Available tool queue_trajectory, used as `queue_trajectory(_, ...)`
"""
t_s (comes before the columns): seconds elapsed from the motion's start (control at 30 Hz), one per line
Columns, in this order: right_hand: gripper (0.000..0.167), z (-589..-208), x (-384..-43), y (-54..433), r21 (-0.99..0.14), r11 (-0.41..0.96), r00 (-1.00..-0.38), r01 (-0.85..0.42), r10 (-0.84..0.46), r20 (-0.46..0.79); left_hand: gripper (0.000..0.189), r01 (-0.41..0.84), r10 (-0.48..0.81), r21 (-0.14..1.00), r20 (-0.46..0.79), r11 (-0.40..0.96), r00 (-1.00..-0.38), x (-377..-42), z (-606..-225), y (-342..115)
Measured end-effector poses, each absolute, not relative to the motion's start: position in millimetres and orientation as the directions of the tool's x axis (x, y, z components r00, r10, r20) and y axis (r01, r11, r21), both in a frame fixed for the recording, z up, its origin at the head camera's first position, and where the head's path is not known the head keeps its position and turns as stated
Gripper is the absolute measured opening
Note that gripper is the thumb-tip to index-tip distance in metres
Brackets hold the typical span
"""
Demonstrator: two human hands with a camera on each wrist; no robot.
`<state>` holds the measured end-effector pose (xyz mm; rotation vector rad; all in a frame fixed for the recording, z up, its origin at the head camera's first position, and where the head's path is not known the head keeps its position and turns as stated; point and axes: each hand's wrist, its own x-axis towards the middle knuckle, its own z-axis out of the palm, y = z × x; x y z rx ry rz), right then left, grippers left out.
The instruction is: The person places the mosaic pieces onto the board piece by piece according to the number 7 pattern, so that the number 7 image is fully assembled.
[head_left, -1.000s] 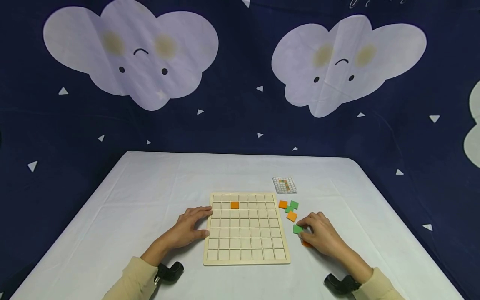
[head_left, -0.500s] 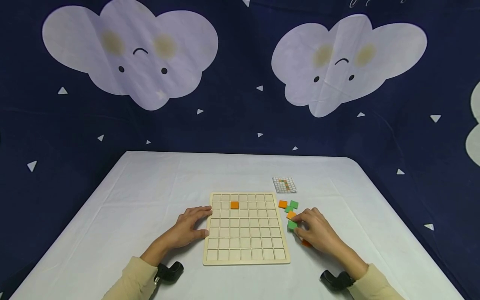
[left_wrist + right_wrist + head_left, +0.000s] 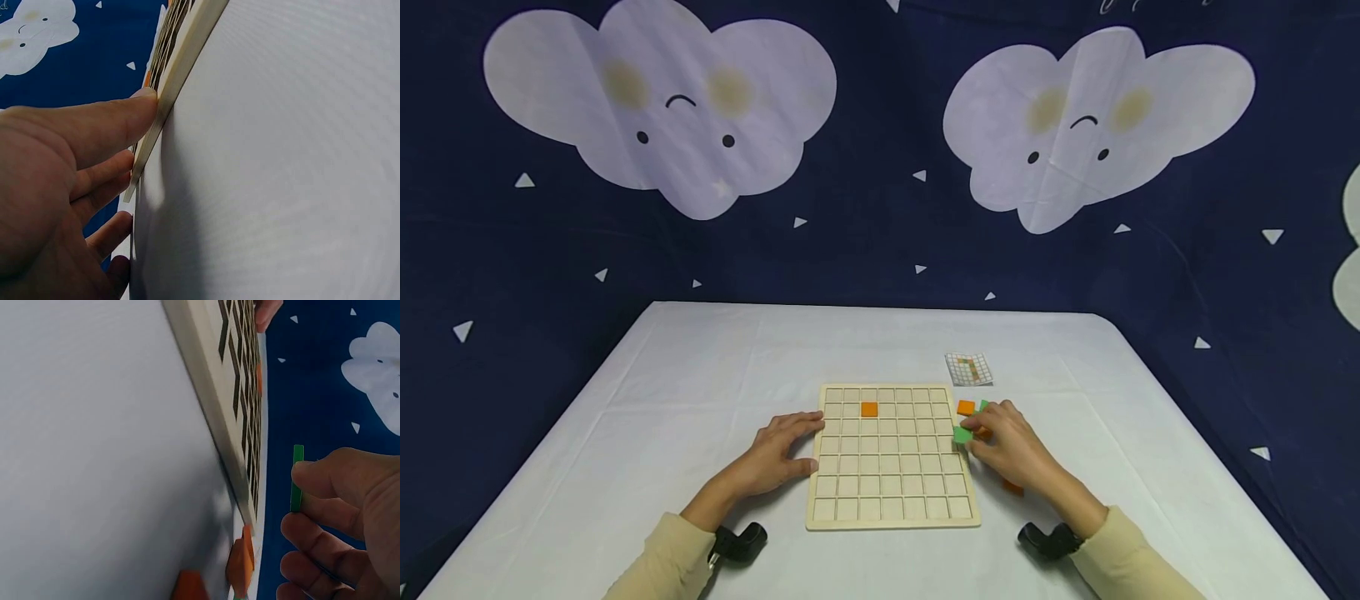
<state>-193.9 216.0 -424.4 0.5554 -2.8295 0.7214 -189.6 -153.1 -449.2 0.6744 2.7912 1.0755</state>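
Note:
A green square tile (image 3: 962,435) is pinched between the thumb and fingers of my right hand (image 3: 1011,448), over the right edge of the wooden grid board (image 3: 891,528). In the right wrist view the green tile (image 3: 299,454) is seen edge-on, raised off the table. My left hand (image 3: 771,457) rests at the board's left edge, its thumb and fingertips touching the rim. The left wrist view has the thumb against the board's side (image 3: 178,65). One orange tile (image 3: 869,409) lies in a cell of the second row from the far side.
Right of the board lie loose tiles: an orange tile (image 3: 966,407), a green one (image 3: 983,405) partly hidden by my fingers, and another orange tile (image 3: 1012,489) nearer me. A small card with a coloured grid pattern (image 3: 969,369) lies behind them on the white tablecloth (image 3: 737,350).
My right hand has taken the green tile from among the loose tiles and carried it left and away from me to the board's right edge. The left hand has stayed put.

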Motion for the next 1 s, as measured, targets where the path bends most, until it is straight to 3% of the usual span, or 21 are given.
queue_trajectory(1.0, 0.022, -415, -223, 171, -0.447, 0.757, -0.878, -0.477, -0.384, 0.285, 0.058, 0.368, 0.418, 0.646, 0.083, 0.669, -0.905, -190, -450, -153)
